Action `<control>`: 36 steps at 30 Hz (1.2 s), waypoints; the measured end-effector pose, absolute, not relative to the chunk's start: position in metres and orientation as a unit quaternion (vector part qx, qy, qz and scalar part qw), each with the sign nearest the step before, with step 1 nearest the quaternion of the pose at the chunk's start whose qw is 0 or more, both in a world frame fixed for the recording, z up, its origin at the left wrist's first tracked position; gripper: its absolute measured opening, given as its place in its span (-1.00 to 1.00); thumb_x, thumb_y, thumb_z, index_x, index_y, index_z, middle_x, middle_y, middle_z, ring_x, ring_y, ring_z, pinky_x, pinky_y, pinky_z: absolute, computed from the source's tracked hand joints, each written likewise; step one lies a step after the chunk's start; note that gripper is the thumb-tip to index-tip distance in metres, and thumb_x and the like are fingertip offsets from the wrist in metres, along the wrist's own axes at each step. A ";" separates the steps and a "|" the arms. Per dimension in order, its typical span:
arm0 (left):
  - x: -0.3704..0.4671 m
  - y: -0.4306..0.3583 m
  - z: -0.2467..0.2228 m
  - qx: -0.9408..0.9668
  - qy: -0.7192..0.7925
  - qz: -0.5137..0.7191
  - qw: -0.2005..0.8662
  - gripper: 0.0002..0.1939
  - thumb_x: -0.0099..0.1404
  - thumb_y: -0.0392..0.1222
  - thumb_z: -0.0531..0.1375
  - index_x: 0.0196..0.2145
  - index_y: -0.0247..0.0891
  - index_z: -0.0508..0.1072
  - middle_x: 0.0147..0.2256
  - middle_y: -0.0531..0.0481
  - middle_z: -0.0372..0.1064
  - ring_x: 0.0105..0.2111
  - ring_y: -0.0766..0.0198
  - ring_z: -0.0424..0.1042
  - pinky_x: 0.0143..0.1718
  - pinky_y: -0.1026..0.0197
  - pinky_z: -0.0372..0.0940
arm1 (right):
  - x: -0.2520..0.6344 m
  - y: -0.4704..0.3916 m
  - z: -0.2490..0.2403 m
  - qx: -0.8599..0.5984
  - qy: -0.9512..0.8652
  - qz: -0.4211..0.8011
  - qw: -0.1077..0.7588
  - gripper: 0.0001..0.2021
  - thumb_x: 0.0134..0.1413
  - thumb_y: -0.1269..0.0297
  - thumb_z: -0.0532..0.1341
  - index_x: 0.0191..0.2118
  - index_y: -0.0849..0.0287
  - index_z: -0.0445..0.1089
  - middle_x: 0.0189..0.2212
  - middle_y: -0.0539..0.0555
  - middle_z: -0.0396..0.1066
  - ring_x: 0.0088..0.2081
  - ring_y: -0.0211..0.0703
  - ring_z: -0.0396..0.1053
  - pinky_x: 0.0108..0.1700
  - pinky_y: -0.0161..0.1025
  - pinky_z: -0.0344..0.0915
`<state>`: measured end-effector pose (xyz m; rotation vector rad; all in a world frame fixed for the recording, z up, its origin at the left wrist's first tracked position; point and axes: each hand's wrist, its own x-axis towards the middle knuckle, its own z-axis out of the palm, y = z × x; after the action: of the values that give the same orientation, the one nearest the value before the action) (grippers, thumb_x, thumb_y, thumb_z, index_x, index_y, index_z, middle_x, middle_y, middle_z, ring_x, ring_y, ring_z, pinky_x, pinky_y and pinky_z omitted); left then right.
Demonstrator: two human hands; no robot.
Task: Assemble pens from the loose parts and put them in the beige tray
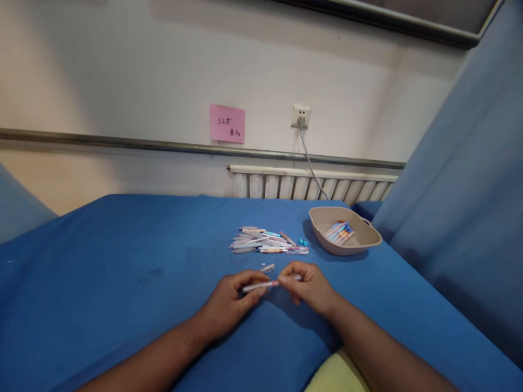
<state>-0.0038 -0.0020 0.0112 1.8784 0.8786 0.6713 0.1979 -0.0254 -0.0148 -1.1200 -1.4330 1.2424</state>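
Between my two hands is a whitish pen [257,286] with a pink part near its middle, held level above the blue cloth. My left hand [229,299] is closed around its left end, thumb below and fingers above. The fingertips of my right hand [306,286] pinch it toward the right end, where a clear tip pokes out past them. Just beyond my left fingers lies a clear pen cap or short pen piece [267,268], partly hidden. A loose pile of pens [261,240] is spread farther back.
Right of the pile stands a beige plastic basket [368,239] with several pens [340,232] inside. Small blue pieces [303,242] lie between pile and basket. Blue cloth [102,272] covers the table. Behind are a radiator [281,185] and a plugged-in cord [312,169]; a curtain [457,163] hangs at right.
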 end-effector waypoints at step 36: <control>-0.001 0.010 -0.008 0.783 0.386 0.241 0.424 -0.70 0.28 -0.05 0.07 -0.11 -0.22 0.39 -0.33 -0.02 0.48 -0.30 0.19 0.44 -0.22 0.21 0.29 | 0.377 0.062 0.047 -0.817 -0.369 0.301 0.326 -0.73 0.21 0.17 0.12 -0.19 0.32 0.37 -0.25 0.15 0.41 -0.31 -0.18 0.40 -0.29 -0.22 0.37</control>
<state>-0.0011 0.0102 -0.0077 1.9599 0.9658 0.6022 0.3771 0.0621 0.0475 -2.1419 -0.9664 0.7882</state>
